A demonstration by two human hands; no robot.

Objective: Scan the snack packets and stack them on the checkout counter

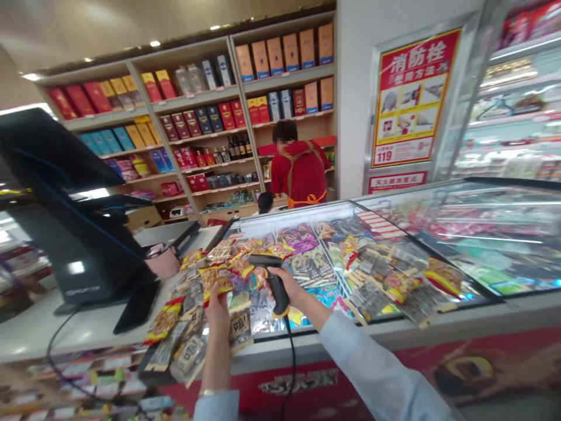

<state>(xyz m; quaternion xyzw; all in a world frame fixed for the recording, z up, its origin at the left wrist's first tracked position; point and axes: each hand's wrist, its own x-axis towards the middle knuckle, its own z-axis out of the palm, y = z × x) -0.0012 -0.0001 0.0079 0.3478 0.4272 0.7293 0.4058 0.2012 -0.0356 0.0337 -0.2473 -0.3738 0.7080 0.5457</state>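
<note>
My left hand [217,309] is closed around the lower edge of a yellow and red snack bag [216,275], raised above the counter. In my right hand [289,286] is a black handheld barcode scanner [277,295]; its head points left, towards the bag, and its cord hangs down over the freezer's front. Clear snack packets [188,355] and another yellow-red bag [164,321] lie in a heap around my left hand. To the right, more clear packets [372,298] and yellow-red bags [442,278] are spread on the freezer's glass top.
A glass-topped chest freezer [495,257] stretches to the right. At left stand a black point-of-sale terminal [83,263], a pink cup [163,261] and a dark flat device [137,307]. Behind the freezer, a person in red [302,169] bends towards shelves [199,99] of boxes and bottles.
</note>
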